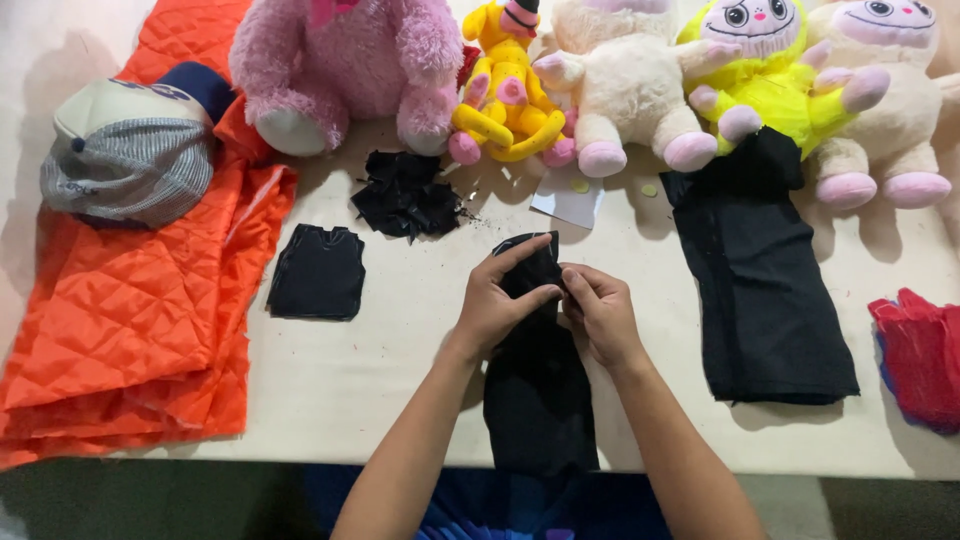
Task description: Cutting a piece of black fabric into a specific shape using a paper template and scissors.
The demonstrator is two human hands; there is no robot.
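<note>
Head view of two bare hands at work on a pale table [400, 400]. The left hand [495, 305] and the right hand [600, 312] meet at the upper end of a long strip of black cloth [540, 390], which runs from between the fingers toward the person and hangs over the near table edge. Both hands are nearly closed: the left thumb and forefinger pinch the cloth's top fold from the left, and the right fingers curl onto the same fold from the right, so that the two sets of fingertips almost touch. Well to the left of the left hand lies a small cut black piece [318, 272] shaped like a vest; above and slightly left of that hand sits a heap of black scraps [405, 195]. Far to the left lie folded orange quilted fabric [130, 330] and, resting on it, a striped cap [130, 150]. Just to the right of the right hand, apart from it, lies a larger black cloth panel [765, 300]; at the far right edge is a red bundle [920, 355]. Beyond both hands a row of plush toys lines the far side: a pink toy [345, 65], a yellow toy [505, 90], a cream toy [625, 85], a neon-yellow toy [770, 70] and a second cream toy [890, 100]. A white paper slip [568, 203] lies above the right hand.
</note>
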